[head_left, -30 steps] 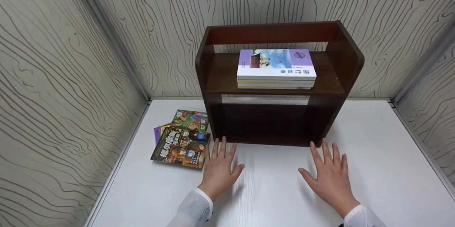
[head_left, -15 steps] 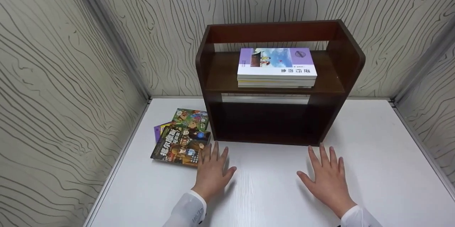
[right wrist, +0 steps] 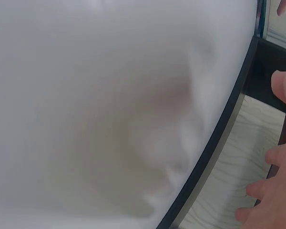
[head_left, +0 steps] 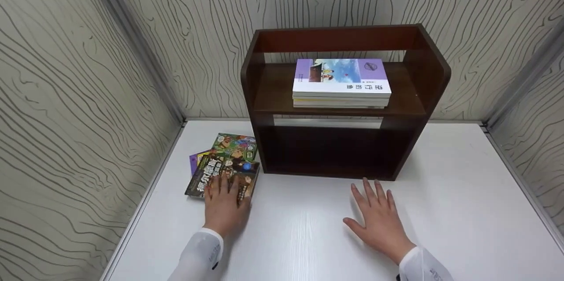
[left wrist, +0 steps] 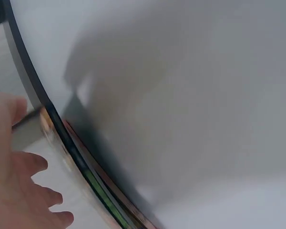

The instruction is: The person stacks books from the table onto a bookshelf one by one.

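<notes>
1. On the near left of a white table (head_left: pixel 304 237), a person's left hand (head_left: pixel 224 210) is lying over a dark-covered book (head_left: pixel 233 170). Its fingers are stretching fairly straight and a little apart, and I am not seeing any grip; whether they are touching the cover, I cannot tell.

2. From that hand, the dark-covered book is lying at twelve o'clock, partly under the fingers. Its long axis seems to be running roughly nine to three, though the hand is hiding the near edge.

3. A green comic-style book (head_left: pixel 235 146) is poking out beyond it toward one o'clock; a purple corner (head_left: pixel 193 162) and a yellow strip are showing at eleven.

4. The right hand (head_left: pixel 381 223) is spreading its fingers wide, holding nothing, just in front of the brown bookshelf (head_left: pixel 324 151). The dark-covered book is lying well apart from it, around ten o'clock, so the left hand is clearly nearer.

5. The bookshelf is standing between one and two o'clock from the left hand, its upper board carrying a flat stack of books (head_left: pixel 341 76).

6. The stack's top cover is showing Chinese characters, apparently 逆行的鱼. The dark cover is carrying large white characters, perhaps 福尔摩斯; the cuff lettering is too small to read.
</notes>
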`<control>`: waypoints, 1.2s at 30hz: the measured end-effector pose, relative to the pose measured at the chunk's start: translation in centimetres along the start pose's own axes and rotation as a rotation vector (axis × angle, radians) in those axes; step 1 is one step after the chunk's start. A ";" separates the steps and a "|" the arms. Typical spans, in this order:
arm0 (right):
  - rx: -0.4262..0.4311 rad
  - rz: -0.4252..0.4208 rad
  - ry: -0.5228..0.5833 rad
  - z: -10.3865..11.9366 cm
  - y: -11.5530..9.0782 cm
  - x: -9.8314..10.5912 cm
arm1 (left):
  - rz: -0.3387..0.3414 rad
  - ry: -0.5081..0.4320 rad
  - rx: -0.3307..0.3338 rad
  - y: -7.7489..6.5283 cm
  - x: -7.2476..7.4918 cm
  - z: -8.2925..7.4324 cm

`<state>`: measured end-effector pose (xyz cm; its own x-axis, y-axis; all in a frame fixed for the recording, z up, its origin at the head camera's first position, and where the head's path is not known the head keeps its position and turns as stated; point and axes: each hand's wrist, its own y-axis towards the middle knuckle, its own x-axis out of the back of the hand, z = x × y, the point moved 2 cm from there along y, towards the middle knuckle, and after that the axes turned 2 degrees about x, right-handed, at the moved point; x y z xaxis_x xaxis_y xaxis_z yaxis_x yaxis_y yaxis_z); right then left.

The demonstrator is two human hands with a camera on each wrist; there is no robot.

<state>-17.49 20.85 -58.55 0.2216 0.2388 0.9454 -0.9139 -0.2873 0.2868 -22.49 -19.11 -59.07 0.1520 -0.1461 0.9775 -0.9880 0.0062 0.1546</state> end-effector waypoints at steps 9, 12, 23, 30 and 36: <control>0.141 0.016 0.011 5.8 1.9 -1.9 | -0.004 -0.014 0.131 1.1 0.8 5.8; 0.204 0.052 0.034 7.9 2.1 -2.6 | 0.013 -0.009 0.173 1.4 0.8 6.9; 0.294 0.131 0.089 11.8 2.3 -4.0 | 0.047 -0.047 0.125 1.2 -0.1 7.8; 0.292 0.146 0.109 11.7 1.9 -4.0 | 0.019 -0.032 0.103 -0.6 -0.5 7.7; 0.292 0.164 0.095 11.4 1.8 -4.2 | 0.063 -0.002 0.067 -2.1 -0.8 6.0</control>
<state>-16.15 8.79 -60.22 0.0346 0.2489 0.9679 -0.7958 -0.5791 0.1774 -20.74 -24.90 -60.98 0.0900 -0.1493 0.9847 -0.9952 -0.0512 0.0832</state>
